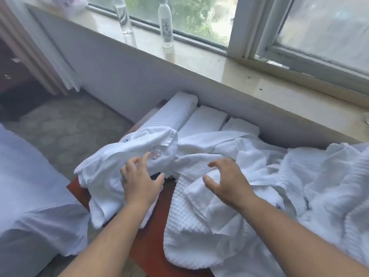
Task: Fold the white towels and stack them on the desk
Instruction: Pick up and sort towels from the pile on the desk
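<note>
A heap of unfolded white towels covers the red-brown desk. One crumpled towel with a pink flower emblem hangs over the desk's left edge. My left hand hovers over it with fingers spread and holds nothing. A waffle-weave towel lies at the front. My right hand is above the towels beside it, fingers loosely bent like a claw, gripping nothing. Three folded white towels lie side by side against the wall at the back of the desk.
A bed with a white sheet stands to the left, with carpet between it and the desk. Two clear bottles stand on the window sill above the desk. More loose towels pile up at the right.
</note>
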Demonstrator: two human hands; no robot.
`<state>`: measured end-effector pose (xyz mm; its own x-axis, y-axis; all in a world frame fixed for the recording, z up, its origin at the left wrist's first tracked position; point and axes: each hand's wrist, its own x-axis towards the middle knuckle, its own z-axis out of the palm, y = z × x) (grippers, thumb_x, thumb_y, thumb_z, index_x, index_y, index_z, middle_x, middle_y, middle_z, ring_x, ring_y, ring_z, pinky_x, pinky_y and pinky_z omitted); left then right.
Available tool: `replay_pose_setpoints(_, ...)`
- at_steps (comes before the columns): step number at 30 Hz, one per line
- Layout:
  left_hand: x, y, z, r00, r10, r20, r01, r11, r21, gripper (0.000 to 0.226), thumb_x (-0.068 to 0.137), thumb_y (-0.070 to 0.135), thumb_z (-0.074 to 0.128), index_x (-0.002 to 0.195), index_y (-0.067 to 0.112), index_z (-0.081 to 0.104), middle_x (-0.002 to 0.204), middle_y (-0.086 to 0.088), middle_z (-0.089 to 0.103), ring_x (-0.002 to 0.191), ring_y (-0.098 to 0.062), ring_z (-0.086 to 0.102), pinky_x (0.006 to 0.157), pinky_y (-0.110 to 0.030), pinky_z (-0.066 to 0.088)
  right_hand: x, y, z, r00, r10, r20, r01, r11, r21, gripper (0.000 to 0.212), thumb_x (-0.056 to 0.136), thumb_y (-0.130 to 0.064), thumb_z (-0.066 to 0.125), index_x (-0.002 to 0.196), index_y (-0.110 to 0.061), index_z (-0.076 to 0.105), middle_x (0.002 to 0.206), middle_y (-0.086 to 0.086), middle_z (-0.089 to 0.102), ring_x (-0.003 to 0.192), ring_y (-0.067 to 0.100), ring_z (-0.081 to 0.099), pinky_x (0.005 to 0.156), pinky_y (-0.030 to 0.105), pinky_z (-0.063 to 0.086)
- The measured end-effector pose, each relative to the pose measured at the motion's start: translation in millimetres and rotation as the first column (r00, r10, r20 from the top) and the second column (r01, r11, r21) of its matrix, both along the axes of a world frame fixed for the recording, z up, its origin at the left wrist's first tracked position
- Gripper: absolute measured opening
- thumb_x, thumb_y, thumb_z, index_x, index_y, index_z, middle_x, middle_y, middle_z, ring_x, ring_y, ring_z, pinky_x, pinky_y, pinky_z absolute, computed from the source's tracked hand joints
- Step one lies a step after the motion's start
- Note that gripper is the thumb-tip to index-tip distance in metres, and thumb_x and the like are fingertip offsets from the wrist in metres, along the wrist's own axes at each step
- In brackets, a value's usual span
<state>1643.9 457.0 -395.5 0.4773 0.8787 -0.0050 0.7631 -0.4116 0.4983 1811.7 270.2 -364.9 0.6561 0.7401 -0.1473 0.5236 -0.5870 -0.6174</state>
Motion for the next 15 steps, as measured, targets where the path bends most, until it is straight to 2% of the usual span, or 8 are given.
replay_pose_setpoints(2,0.0,13.5,-11.7,0.994,0.034,-0.104,-0.034,0.999,0.001,0.108,0.072,0.052,0.082,0.155,0.042,0.014,0.154,-0.007,0.017,0.137,-0.033,0.02,0.108,-0.054,0.035,-3.9,16.7,-7.8,0.993,0.109,0.052,-0.102,0.986,-0.128,0.067,0.087,-0.05,0.071,0.145,-0.029,0.044,0.149,0.0,0.035,0.135,0.021,0.037,0.108,0.029,0.038)
replay_pose_setpoints(4,2.6,28.1,-25.8,0.98,0.036,-0.197,-0.038,0.999,-0.005,0.118,0.07,0.057,0.082,0.155,0.046,0.0,0.161,-0.006,-0.005,0.147,-0.036,0.005,0.113,-0.059,0.026,-1.9,30.0,-17.3,0.989,0.139,0.057,-0.12,0.956,-0.266,0.093,0.081,-0.054,0.076,0.155,-0.039,0.022,0.164,0.0,0.009,0.143,0.025,0.032,0.106,0.036,0.044)
replay_pose_setpoints(6,5.6,40.6,-39.0,0.958,0.005,-0.286,-0.007,1.0,-0.005,0.111,0.071,0.06,0.08,0.154,0.044,0.008,0.161,-0.006,-0.018,0.149,-0.039,-0.001,0.116,-0.059,0.023,3.1,37.4,-28.4,0.984,0.167,0.061,-0.129,0.905,-0.405,0.114,0.076,-0.052,0.082,0.157,-0.044,0.002,0.167,-0.001,-0.003,0.14,0.028,0.038,0.098,0.038,0.05)
replay_pose_setpoints(9,6.6,49.9,-57.2,0.915,-0.05,-0.399,0.032,0.998,-0.053,0.099,0.074,0.054,0.08,0.149,0.034,0.018,0.161,-0.012,-0.016,0.141,-0.038,0.025,0.103,-0.053,0.043,6.7,41.0,-47.2,0.963,0.264,0.052,-0.184,0.787,-0.589,0.131,0.072,-0.045,0.087,0.158,-0.04,-0.013,0.163,0.004,0.01,0.12,0.031,0.055,0.089,0.039,0.053)
replay_pose_setpoints(11,2.3,53.6,-67.6,0.9,-0.038,-0.435,0.039,0.999,-0.006,0.085,0.082,0.037,0.076,0.146,0.028,0.021,0.157,-0.016,0.006,0.125,-0.036,0.045,0.087,-0.048,0.051,6.9,43.6,-58.2,0.948,0.31,0.077,-0.188,0.736,-0.651,0.126,0.077,-0.035,0.085,0.159,-0.032,-0.011,0.158,0.008,0.019,0.111,0.032,0.059,0.086,0.04,0.053)
replay_pose_setpoints(12,-1.1,57.1,-71.4,0.907,-0.026,-0.42,0.042,0.999,0.031,0.075,0.087,0.025,0.07,0.146,0.025,0.025,0.15,-0.016,0.021,0.114,-0.035,0.053,0.079,-0.046,0.052,7.0,45.2,-61.6,0.941,0.322,0.105,-0.176,0.729,-0.662,0.118,0.079,-0.03,0.083,0.159,-0.027,-0.003,0.151,0.009,0.026,0.107,0.032,0.06,0.082,0.04,0.053)
replay_pose_setpoints(14,-8.1,65.8,-77.7,0.937,-0.025,-0.349,0.042,0.998,0.042,0.062,0.092,0.01,0.059,0.146,0.021,0.032,0.131,-0.012,0.043,0.096,-0.034,0.06,0.069,-0.046,0.053,6.1,49.6,-64.4,0.926,0.346,0.148,-0.164,0.726,-0.668,0.088,0.08,-0.023,0.078,0.149,-0.018,0.024,0.134,0.008,0.04,0.1,0.032,0.063,0.071,0.037,0.046)
replay_pose_setpoints(15,-12.1,70.3,-80.0,0.954,-0.028,-0.299,0.031,1.0,0.006,0.056,0.095,0.01,0.053,0.145,0.024,0.033,0.123,-0.009,0.049,0.092,-0.033,0.061,0.069,-0.047,0.053,4.9,51.8,-64.1,0.916,0.367,0.164,-0.168,0.72,-0.673,0.068,0.082,-0.021,0.074,0.138,-0.016,0.035,0.126,0.007,0.045,0.098,0.031,0.064,0.067,0.036,0.042)
